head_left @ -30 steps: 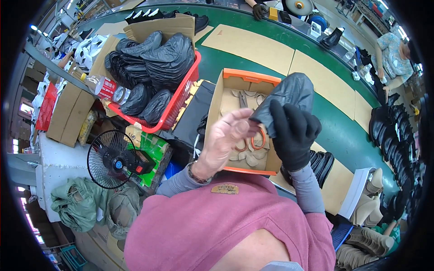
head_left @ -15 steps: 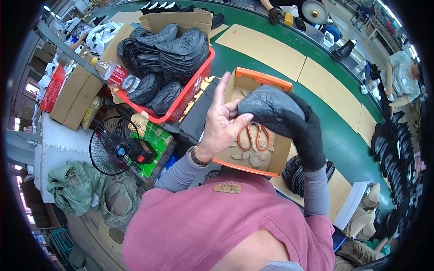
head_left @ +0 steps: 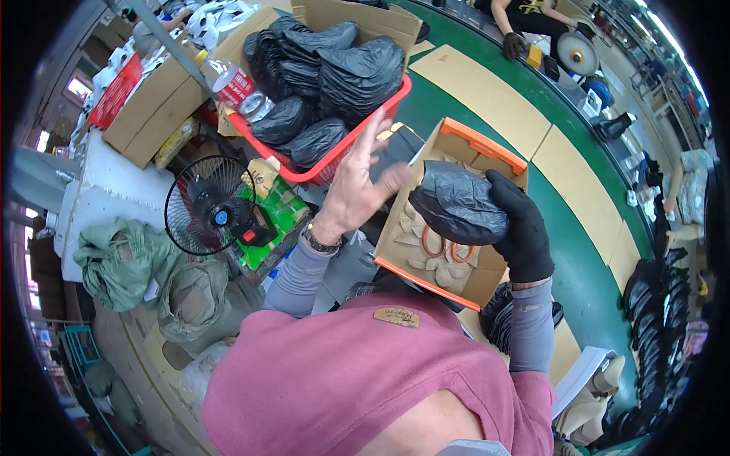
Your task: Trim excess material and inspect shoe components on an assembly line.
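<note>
My right hand, in a black glove, is closed round the right end of a rounded, shoe-shaped piece wrapped in thin black plastic. The piece is held over an open cardboard box with an orange rim. My bare left hand is to the left of the piece, apart from it, with fingers stretched out and nothing in them. Inside the box lie orange-handled scissors among beige scraps. The plastic-wrapped piece hides the middle of the box.
A red basket with several black plastic-wrapped pieces and a bottle stands at the far left. A fan is on the left. Cardboard sheets lie on the green surface. A co-worker's gloved hand rests at the far side.
My left hand has come off the wrapped piece and moved left, fingers spread. The right hand still grips the piece, which has turned and lowered slightly. The whole view has shifted.
</note>
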`<state>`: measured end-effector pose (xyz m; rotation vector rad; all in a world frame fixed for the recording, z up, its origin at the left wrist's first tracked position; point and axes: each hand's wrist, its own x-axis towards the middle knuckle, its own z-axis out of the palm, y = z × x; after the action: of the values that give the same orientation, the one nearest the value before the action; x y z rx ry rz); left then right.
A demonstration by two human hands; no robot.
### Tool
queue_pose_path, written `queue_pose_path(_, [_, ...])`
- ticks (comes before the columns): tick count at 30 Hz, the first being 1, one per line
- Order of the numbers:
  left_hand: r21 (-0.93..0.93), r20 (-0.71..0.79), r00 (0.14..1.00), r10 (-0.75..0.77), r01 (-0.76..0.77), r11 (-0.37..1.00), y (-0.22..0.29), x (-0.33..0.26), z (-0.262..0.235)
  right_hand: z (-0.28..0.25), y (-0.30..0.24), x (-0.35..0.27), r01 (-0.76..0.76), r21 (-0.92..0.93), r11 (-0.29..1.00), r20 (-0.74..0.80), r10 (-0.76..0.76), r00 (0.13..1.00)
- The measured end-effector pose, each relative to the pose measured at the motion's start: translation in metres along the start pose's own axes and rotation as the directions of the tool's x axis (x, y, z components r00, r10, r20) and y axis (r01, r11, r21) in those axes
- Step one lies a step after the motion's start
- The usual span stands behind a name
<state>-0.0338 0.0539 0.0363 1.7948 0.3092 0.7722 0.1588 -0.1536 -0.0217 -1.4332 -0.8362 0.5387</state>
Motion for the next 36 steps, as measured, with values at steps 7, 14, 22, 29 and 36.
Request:
queue_pose_path(7, [0.771, 0.48, 0.826, 0.297, -0.558, 0.308, 0.02, -0.029, 0.02, 0.04, -0.063, 0.016, -0.29, 0.117, 0.95, 0.223, 0.259, 0.94])
queue_pose_path(14, [0.89, 0.195, 0.936, 0.293, -0.294, 0.349, 0.007, -0.003, -0.024, 0.059, -0.077, 0.023, -0.256, 0.353, 0.9, 0.074, 0.246, 0.966])
queue_pose_path(22, [0.995, 0.028, 0.982, -0.185, -0.011, 0.096, -0.1, 0.036, -0.141, 0.053, -0.082, 0.014, -0.229, 0.315, 0.921, -0.04, 0.254, 0.966])
queue_pose_path(29, [0.989, 0.014, 0.939, -0.343, 0.037, 0.141, -0.123, 0.03, -0.15, 0.04, -0.08, 0.001, -0.281, 0.262, 0.923, -0.041, 0.302, 0.952])
queue_pose_path(36, [0.992, 0.059, 0.9, -0.431, -0.005, 0.126, -0.14, 0.044, -0.139, 0.012, -0.082, -0.02, -0.239, 0.217, 0.946, -0.136, 0.272, 0.953])
